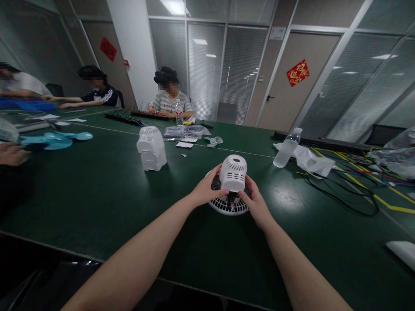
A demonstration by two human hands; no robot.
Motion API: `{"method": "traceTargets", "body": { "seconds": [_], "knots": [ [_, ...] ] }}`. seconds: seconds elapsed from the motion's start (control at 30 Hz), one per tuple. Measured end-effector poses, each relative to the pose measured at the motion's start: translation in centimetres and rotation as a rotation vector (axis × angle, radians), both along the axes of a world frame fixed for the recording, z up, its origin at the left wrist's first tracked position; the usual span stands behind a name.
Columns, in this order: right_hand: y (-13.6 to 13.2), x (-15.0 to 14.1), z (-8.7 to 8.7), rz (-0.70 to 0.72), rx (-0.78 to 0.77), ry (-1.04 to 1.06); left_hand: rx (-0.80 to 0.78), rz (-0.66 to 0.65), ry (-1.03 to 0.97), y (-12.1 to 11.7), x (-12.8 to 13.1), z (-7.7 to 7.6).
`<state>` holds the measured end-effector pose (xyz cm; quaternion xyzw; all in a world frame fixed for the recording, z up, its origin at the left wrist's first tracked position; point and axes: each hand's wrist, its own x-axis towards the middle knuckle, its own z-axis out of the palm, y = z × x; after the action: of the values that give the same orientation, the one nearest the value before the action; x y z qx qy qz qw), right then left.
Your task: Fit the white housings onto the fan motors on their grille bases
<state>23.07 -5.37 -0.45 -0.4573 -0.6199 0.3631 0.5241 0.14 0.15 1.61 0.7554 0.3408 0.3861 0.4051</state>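
Note:
A white slotted fan motor cover (pixel 234 175) sits over a round white fan grille (pixel 231 211) on the green table. My left hand (pixel 209 188) grips the cover from its left side, thumb at the lower front edge. From the right, my right hand (pixel 257 203) holds the same cover, its thumb also near that lower edge. Dark parts and wires show in the gap under the cover. The far fingers of both hands are partly hidden behind the cover and grille. To the left stands a stack of similar white covers (pixel 151 149).
A water bottle (pixel 287 149) stands at right beside a white plastic bag (pixel 311 160) and black cables (pixel 343 203). Blue fan blades (pixel 55 140) lie at left near another person's hand (pixel 13 153). Bagged parts (pixel 186 131) lie farther back. Several people sit across the table.

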Motion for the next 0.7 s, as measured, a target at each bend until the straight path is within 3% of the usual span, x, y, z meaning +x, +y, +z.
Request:
{"method": "traceTargets", "body": {
  "seconds": [0.7],
  "knots": [
    [0.28,0.22,-0.78,-0.058,0.095,-0.168,0.001,-0.094,0.003,0.11,-0.14,0.26]
  ]
}}
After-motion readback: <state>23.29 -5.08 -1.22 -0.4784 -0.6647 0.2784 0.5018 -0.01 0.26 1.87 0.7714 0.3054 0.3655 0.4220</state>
